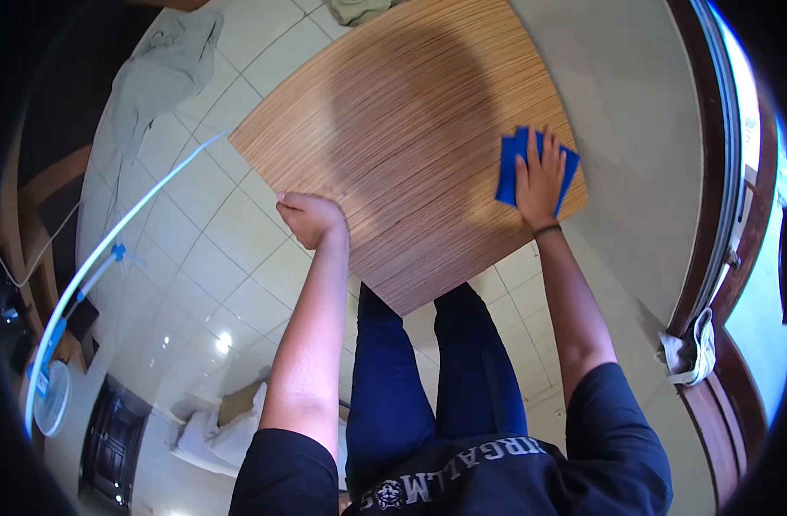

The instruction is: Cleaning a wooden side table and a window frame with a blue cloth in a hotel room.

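A wood-grain tabletop (393, 148) with darker streaks spreads out before me, its near corner just above my legs. My right hand (540, 177) lies on a folded blue cloth (508, 171), fingers stretched over it, pressing it against the tabletop near the right edge. A dark band circles that wrist. At the left edge of the tabletop, my left hand (313, 218) is curled around the rim, its fingertips partly hidden. A broad shadow falls over the middle of the wood.
Pale floor tiles (193, 226) surround the table. Grey-green cloth (168, 71) lies at the upper left, and another green cloth (358, 9) beyond the far edge. A plain wall (606, 97) and a sliding-door frame (703, 161) stand to the right, with a white cloth (693, 351) on its sill.
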The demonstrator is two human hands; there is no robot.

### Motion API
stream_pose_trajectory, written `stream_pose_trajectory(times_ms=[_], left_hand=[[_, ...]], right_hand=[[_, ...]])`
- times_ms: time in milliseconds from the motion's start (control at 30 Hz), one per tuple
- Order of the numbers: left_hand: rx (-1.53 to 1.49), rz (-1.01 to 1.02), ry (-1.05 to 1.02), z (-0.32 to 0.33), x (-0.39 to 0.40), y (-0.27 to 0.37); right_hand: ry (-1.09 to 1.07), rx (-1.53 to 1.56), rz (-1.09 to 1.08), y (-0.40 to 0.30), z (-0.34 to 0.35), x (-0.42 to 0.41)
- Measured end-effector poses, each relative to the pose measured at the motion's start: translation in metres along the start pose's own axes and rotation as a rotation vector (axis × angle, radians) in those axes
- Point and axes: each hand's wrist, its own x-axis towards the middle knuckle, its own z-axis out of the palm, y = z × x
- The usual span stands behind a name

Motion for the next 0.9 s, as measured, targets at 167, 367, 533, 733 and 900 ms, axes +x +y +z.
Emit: stream_pose_trajectory(times_ms=[167, 367, 533, 733, 900], left_hand=[[-0.33, 0.127, 0.077, 0.002, 0.036, -0.029], [-0.825, 0.435, -0.693, -0.078, -0.066, 0.025], [-0.977, 0.556, -1.801, -0.177, -0.144, 0.114], [-0.888, 0.2, -2.665, -0.208, -0.154, 0.157], [-0.813, -0.107, -2.707, -0.205, -0.167, 0.194]], right_hand=[[0.14, 0.01, 0.03, -0.07, 0.018, 0.124], [0.127, 0.053, 0.002, -0.164, 0.022, 0.153], [-0.004, 0.316, -0.201, -0.216, 0.019, 0.067], [-0.097, 0.054, 0.13, -0.093, 0.008, -0.036], [-0.008, -0.082, 0.342, 0.017, -0.006, -0.068]])
